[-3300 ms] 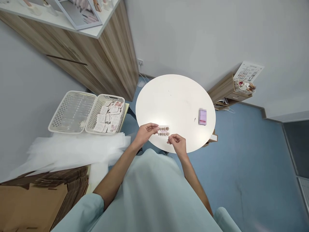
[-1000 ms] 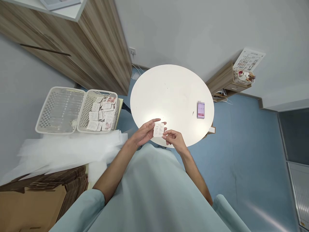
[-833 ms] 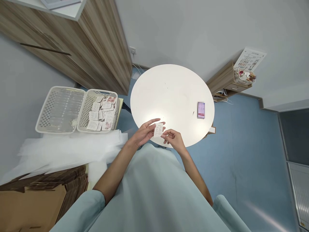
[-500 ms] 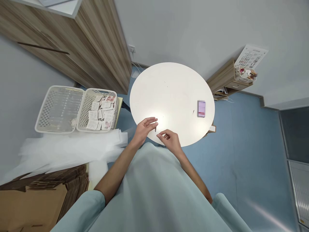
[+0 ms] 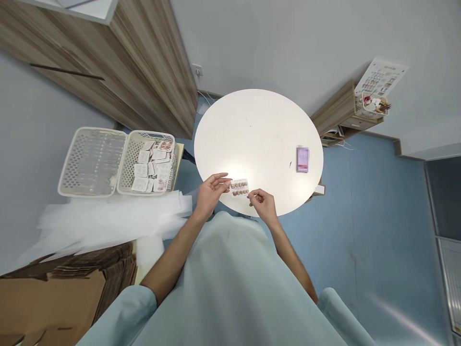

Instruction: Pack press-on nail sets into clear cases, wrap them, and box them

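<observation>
A small pale card of what look like press-on nails (image 5: 239,188), with two rows of glossy brown ovals, is held face up over the near edge of the white round table (image 5: 262,115). My left hand (image 5: 212,192) pinches its left end between thumb and fingers. At its lower right corner my right hand (image 5: 264,204) has thumb and fingertips closed on the edge. Farther right on the table lies a pink and purple box-like item (image 5: 302,159), its face blurred, with a small dark mark beside it.
To my left, an open white plastic basket (image 5: 122,166) holds several printed cards and clear packs. White wrapping sheets (image 5: 108,216) and flattened cardboard (image 5: 50,298) lie below it. A wooden cabinet (image 5: 151,62) stands at far left, a low shelf (image 5: 336,110) at far right.
The card has turned from edge-on to face up, showing its brown rows. My right hand has moved right and closed on the corner; my left hand has kept its grip.
</observation>
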A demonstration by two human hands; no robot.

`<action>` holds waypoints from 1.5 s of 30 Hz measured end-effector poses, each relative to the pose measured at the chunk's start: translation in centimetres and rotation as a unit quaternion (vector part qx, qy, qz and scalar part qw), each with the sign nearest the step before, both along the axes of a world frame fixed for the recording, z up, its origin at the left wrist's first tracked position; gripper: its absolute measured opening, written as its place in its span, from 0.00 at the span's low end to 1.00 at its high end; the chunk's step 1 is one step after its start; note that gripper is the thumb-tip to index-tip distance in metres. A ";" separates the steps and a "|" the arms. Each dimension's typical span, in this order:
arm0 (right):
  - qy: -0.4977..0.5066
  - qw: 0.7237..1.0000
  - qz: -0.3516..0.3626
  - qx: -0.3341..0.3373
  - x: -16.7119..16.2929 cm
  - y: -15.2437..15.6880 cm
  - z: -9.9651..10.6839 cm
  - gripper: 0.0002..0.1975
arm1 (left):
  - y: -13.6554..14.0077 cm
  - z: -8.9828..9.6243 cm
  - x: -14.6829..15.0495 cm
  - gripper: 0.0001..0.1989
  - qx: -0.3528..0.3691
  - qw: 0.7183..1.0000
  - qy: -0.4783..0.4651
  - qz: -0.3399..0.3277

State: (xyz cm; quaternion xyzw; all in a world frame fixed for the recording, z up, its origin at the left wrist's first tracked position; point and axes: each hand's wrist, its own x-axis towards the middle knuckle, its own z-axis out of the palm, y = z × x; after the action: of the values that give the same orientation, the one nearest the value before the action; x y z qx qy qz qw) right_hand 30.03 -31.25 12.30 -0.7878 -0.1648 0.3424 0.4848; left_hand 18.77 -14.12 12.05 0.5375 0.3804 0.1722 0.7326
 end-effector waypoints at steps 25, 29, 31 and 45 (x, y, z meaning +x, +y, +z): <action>-0.074 0.994 0.077 0.035 1.2 0.8 -1.2 0.24 | -0.1 -2.0 -1.3 0.32 -0.002 0.998 0.057 -0.036; -0.228 0.945 0.227 0.053 0.7 2.8 -1.8 0.39 | 0.3 -2.6 -2.6 0.32 -0.014 0.998 0.062 -0.028; -0.270 0.916 0.293 0.042 0.2 4.0 -2.5 0.42 | 0.6 -3.0 -3.4 0.32 -0.015 0.997 0.066 -0.021; -0.304 0.870 0.387 -0.004 -1.3 10.3 -10.1 0.40 | 4.3 -6.2 -8.4 0.29 0.003 0.993 0.118 0.029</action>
State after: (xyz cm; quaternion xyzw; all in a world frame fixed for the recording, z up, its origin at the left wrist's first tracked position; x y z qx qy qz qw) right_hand 28.68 -20.95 2.21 -0.7279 -0.5944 0.2475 0.2359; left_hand 10.38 -9.78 5.83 0.5455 0.4790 0.1297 0.6754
